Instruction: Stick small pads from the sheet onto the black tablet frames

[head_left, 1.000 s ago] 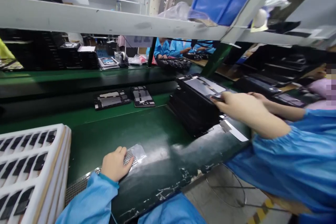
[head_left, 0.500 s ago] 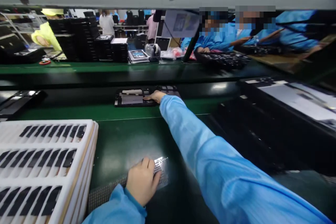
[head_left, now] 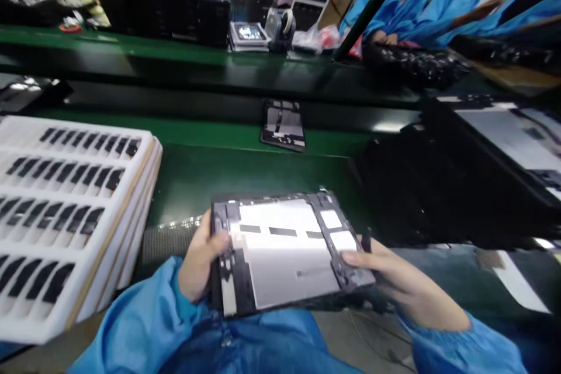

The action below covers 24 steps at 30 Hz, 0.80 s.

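An opened tablet (head_left: pixel 289 277), with its silvery battery and inner parts showing, is held tilted above the near edge of the green bench. My left hand (head_left: pixel 199 263) grips its left edge, thumb on top. On the right side my right hand (head_left: pixel 385 272) clasps the frame, its thumb pressed on the inner face and its other fingers hidden beneath. Left of the tablet a strip of grey patterned material (head_left: pixel 169 241) lies on the bench, partly covered by my left hand. Farther back, a second opened tablet (head_left: pixel 284 120) rests on the green belt.
Stacked white foam trays (head_left: pixel 135 193) with rows of black-topped parts stand at left. A dark stack (head_left: pixel 403 187) with a pale-faced panel on top fills the right. A tape dispenser (head_left: pixel 280 29) sits on the back shelf (head_left: pixel 197 49); co-workers in blue are beyond.
My right hand has come back from the belt with a tablet. My left hand has left the patterned strip and now holds the tablet too. The view has tilted down.
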Motion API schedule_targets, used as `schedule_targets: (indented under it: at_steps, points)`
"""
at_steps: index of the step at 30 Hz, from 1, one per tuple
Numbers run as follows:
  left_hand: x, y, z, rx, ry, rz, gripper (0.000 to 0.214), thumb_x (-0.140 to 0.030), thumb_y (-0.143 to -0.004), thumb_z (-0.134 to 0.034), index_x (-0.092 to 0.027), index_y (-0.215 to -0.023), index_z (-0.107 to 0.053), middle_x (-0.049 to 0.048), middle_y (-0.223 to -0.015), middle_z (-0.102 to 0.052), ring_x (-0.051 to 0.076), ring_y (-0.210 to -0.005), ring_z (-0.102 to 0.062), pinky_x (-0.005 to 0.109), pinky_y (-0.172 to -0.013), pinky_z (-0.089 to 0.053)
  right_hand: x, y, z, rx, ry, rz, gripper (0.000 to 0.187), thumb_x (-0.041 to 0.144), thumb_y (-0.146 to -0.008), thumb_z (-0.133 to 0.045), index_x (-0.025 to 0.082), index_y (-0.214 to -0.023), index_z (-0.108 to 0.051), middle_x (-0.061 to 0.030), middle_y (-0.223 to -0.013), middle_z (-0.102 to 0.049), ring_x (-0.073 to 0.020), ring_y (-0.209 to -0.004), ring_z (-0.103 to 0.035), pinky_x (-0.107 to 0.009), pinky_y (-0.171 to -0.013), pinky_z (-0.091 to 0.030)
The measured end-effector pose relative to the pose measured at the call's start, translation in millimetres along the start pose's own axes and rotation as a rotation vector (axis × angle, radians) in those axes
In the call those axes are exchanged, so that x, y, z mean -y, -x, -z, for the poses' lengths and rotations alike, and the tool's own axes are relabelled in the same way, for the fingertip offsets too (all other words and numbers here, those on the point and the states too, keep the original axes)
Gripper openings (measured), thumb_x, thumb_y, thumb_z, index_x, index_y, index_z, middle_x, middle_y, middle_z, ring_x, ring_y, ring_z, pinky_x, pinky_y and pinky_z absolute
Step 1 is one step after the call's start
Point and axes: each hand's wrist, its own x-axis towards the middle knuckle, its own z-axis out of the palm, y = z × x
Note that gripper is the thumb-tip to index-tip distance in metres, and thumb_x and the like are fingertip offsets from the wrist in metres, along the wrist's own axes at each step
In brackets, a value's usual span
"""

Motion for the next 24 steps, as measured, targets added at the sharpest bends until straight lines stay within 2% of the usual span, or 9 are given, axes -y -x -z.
schedule_targets:
  at_steps: [2, 5, 7, 10, 13, 15, 17, 20, 24]
  points:
    - [13, 40, -18.7, -0.013, 0.012, 0.042, 0.079, -0.075, -0.092, -0.074, -0.025, -0.15, -0.059, 0.0105, -0.129, -0.082, 0.026, -0.108, -0.082, 0.037, -0.093, -0.069, -30, 25, 6, -0.036, -0.064, -0.145, 0.042, 0.06, -0.055, -0.098, 0.032, -0.075, -0.074, -0.0076, -0.082, -0.076, -0.0293, -0.077, -0.076, -0.047, -0.077, -0.067]
    - [41, 84, -43.3, -0.062, -0.072, 0.024, 0.058, -0.058, -0.1, -0.071, -0.022, -0.145, -0.059, 0.0102, -0.129, -0.082, 0.025, -0.111, -0.081, 0.037, -0.098, -0.068, -50, 34, 10, -0.253, -0.088, -0.139, 0.041, 0.06, -0.057, -0.098, 0.032, -0.074, -0.073, 0.0, -0.063, -0.056, -0.0196, -0.057, -0.054, -0.036, -0.053, -0.046]
    - [54, 102, -50.3, -0.105, -0.183, -0.051, 0.052, -0.05, -0.105, -0.065, -0.024, -0.149, -0.057, 0.0098, -0.133, -0.079, 0.025, -0.116, -0.079, 0.039, -0.101, -0.067, -46, 31, 11, -0.262, -0.131, -0.058, 0.039, 0.061, -0.067, -0.092, 0.03, -0.068, -0.069, 0.0011, -0.061, -0.048, -0.0168, -0.054, -0.043, -0.034, -0.052, -0.037]
    - [49, 108, -42.8, -0.233, -0.39, -0.282, 0.074, -0.046, -0.102, -0.07, -0.031, -0.167, -0.038, 0.0127, -0.158, -0.058, 0.03, -0.143, -0.062, 0.047, -0.113, -0.059, -20, 20, 4, -0.135, -0.141, 0.129, 0.047, 0.067, -0.081, -0.083, 0.025, -0.065, -0.07, -0.0043, -0.072, -0.059, -0.0195, -0.067, -0.055, -0.036, -0.062, -0.046]
    - [14, 73, -22.4, -0.262, -0.596, -0.517, 0.075, -0.041, -0.101, -0.069, -0.035, -0.167, -0.034, 0.012, -0.151, -0.055, 0.026, -0.132, -0.061, 0.043, -0.104, -0.058, 15, -1, -15, -0.027, -0.079, 0.236, 0.06, 0.079, -0.092, -0.073, 0.022, -0.075, -0.078, -0.0021, -0.067, -0.057, -0.0152, -0.062, -0.05, -0.031, -0.057, -0.039]
    - [-11, 26, -10.4, -0.04, -0.743, -0.564, 0.029, -0.034, -0.106, -0.059, -0.03, -0.135, -0.065, 0.0048, -0.114, -0.07, 0.019, -0.101, -0.068, 0.035, -0.09, -0.056, 34, -24, -34, 0.075, -0.062, 0.287, 0.059, 0.078, -0.096, -0.071, 0.021, -0.088, -0.081, 0.0001, -0.066, -0.058, -0.0131, -0.059, -0.048, -0.03, -0.056, -0.036]
    - [-25, -31, -4.0, 0.225, -0.886, -0.545, 0.02, -0.037, -0.105, -0.059, -0.025, -0.105, -0.075, 0.0023, -0.093, -0.072, 0.017, -0.083, -0.066, 0.031, -0.075, -0.049, 44, -52, -54, 0.187, -0.037, 0.365, 0.053, 0.073, -0.094, -0.078, 0.02, -0.097, -0.08, -0.0009, -0.073, -0.067, -0.0139, -0.064, -0.057, -0.03, -0.061, -0.045]
    - [-24, -95, -3.4, 0.498, -1.037, -0.498, 0.019, -0.032, -0.094, -0.066, -0.021, -0.08, -0.071, 0.0013, -0.079, -0.07, 0.015, -0.068, -0.058, 0.031, -0.064, -0.036, 42, -92, -75, 0.24, 0.076, 0.438, 0.045, 0.059, -0.089, -0.09, 0.019, -0.104, -0.078, -0.003, -0.086, -0.076, -0.0166, -0.075, -0.066, -0.033, -0.073, -0.055]
    - [-12, -113, -5.5, 0.64, -1.116, -0.456, 0.016, -0.029, -0.096, -0.059, -0.021, -0.087, -0.071, 0.0015, -0.083, -0.071, 0.016, -0.069, -0.057, 0.031, -0.064, -0.03, 24, -108, -78, 0.189, 0.163, 0.516, 0.028, 0.043, -0.094, -0.087, 0.021, -0.109, -0.079, -0.0034, -0.102, -0.079, -0.0187, -0.089, -0.073, -0.034, -0.083, -0.062]
